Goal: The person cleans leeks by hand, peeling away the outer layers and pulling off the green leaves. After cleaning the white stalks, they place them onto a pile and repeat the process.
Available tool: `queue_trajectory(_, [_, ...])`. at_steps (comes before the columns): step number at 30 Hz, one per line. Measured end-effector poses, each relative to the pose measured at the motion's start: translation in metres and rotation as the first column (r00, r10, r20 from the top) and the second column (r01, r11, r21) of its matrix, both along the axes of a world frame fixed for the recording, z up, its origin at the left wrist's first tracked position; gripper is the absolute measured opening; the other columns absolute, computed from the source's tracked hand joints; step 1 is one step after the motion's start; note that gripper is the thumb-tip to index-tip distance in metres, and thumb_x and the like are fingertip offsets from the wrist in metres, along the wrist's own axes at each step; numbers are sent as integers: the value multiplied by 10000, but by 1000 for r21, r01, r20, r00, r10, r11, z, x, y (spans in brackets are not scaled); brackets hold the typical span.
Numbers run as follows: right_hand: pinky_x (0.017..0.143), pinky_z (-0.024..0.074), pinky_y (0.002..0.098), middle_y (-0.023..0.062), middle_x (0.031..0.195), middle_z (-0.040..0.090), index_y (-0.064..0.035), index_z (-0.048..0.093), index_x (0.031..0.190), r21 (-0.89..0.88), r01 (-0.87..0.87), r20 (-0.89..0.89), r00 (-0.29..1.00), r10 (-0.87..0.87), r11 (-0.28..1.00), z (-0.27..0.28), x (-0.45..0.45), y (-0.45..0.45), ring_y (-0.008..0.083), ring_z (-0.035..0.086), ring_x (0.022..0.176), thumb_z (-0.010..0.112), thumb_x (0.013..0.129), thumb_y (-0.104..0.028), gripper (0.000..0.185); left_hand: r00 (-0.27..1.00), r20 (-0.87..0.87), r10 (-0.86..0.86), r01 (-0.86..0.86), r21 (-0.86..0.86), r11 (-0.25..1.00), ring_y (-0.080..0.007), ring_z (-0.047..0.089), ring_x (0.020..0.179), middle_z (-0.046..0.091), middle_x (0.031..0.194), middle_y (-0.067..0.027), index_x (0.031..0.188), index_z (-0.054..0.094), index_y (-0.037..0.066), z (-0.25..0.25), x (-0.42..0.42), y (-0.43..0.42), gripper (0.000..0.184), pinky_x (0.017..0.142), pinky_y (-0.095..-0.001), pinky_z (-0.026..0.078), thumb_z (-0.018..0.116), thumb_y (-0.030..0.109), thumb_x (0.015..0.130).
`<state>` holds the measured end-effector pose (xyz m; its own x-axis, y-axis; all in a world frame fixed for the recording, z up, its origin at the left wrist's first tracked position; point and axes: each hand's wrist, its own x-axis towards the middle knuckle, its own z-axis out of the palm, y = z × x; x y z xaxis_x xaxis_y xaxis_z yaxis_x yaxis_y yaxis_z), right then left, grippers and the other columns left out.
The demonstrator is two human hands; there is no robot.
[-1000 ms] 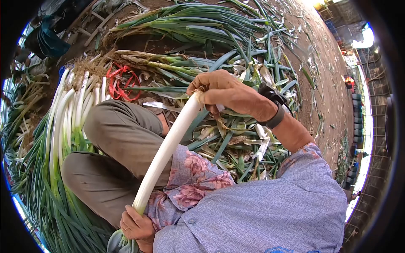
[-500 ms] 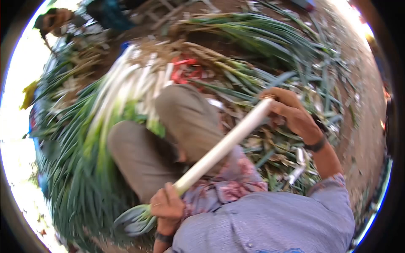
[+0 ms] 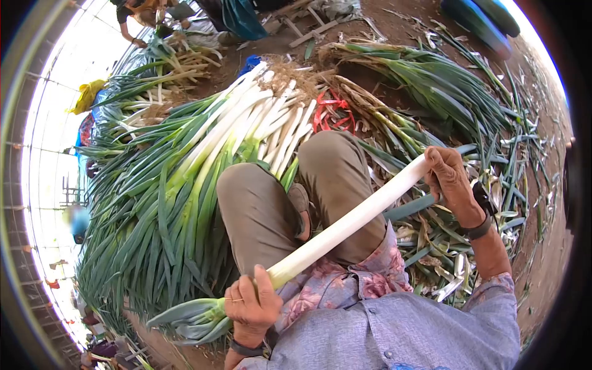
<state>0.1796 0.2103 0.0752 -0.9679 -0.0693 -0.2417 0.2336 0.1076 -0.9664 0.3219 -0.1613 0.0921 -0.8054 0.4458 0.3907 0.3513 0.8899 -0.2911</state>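
A single leek (image 3: 345, 222) with a long white stalk lies slantwise across my lap. My left hand (image 3: 251, 303) is wrapped round its green part, near the folded leaves at the lower left. At the upper right, the fingers of my right hand (image 3: 450, 179) close on the root end of the same leek, whose tip they partly hide. Beyond my knees lies a large pile of leeks (image 3: 209, 166), white stalks and roots toward the top, green leaves toward the lower left.
Red ribbon (image 3: 333, 113) lies by the pile's roots. Another leek bunch (image 3: 413, 80) rests at the upper right. Peeled leaf scraps (image 3: 450, 265) cover the ground right of my knees. Another person's arm (image 3: 128, 31) shows at the upper left, near a yellow bag (image 3: 87, 95).
My view has swung leftward, so the leek pile and ground appear farther right. Both hands still hold the leek, which now lies at a flatter slant.
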Motion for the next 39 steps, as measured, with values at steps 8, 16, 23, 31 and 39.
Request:
queue_trajectory(8, [336, 287, 248, -40, 470, 341, -78, 489, 648, -277, 99, 151, 987, -58, 956, 25, -56, -56, 63, 300, 366, 531, 928, -547, 547, 986, -151, -63, 14, -307, 952, -279, 551, 586, 558, 746, -194, 1047, 584, -125, 60, -61, -35, 226, 497, -367, 453, 517, -32, 852])
queue_trajectory(16, [417, 269, 226, -19, 572, 446, -87, 543, 763, -176, 59, -36, 997, -66, 983, 7, -108, -71, 76, 360, 440, 562, 953, -352, 327, 983, -110, -148, 104, -329, 939, -314, 582, 662, 597, 861, -212, 1127, 559, -144, 35, -142, -82, 327, 593, -402, 491, 514, -65, 813])
queue_trajectory(23, [387, 353, 264, 39, 634, 522, -18, 583, 860, -242, 459, 449, 834, -320, 855, -67, -144, -35, 136, 513, 481, 594, 889, -179, 164, 942, 181, -283, 305, -108, 946, -326, 591, 678, 616, 894, -198, 1146, 566, -106, -18, -241, -83, 438, 587, -415, 475, 604, -50, 713])
queue_trajectory(31, [637, 515, 390, 98, 796, 675, -58, 652, 926, 904, -337, 291, 936, -199, -263, -201, -30, 329, 276, 658, 682, 683, 734, -183, 232, 973, 231, -11, 18, -29, 999, -426, 593, 779, 629, 955, -235, 1188, 560, -73, -78, -307, -240, 420, 685, -463, 479, 606, 3, 777])
queue_trajectory(39, [764, 455, 523, 217, 942, 613, -35, 471, 1159, 927, -346, 347, 938, 21, 145, -273, -109, 147, 408, 596, 912, 577, 802, -165, 394, 916, 400, 36, 31, -158, 987, -427, 575, 904, 585, 1024, -242, 1246, 524, -41, -156, -363, -255, 401, 751, -476, 466, 569, 131, 887])
